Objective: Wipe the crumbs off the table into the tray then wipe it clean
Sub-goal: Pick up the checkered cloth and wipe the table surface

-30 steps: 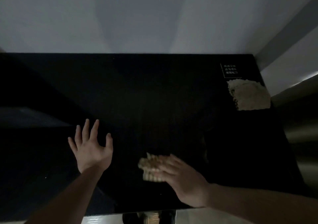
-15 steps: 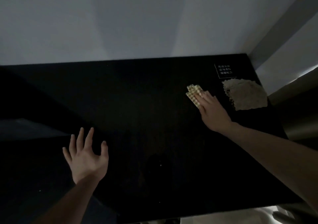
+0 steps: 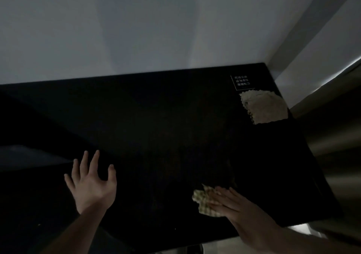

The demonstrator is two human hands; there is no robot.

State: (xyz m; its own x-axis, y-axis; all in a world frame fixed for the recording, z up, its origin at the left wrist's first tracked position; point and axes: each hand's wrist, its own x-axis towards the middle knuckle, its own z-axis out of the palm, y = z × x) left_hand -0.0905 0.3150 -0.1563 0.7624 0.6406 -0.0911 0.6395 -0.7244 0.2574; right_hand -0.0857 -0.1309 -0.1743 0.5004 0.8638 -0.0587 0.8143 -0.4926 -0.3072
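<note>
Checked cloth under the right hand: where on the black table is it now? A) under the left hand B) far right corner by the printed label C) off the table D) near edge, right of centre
D: the right hand presses the checked cloth flat near the table front edge, right of centre, apart from the left hand.

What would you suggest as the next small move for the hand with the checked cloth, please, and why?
Probably sweep the right hand and its checked cloth leftward along the near part of the black table. The fingers lie flat on the cloth near the front edge, and a pale speck shows left of it. The left hand rests open. I cannot make out a tray.
</note>
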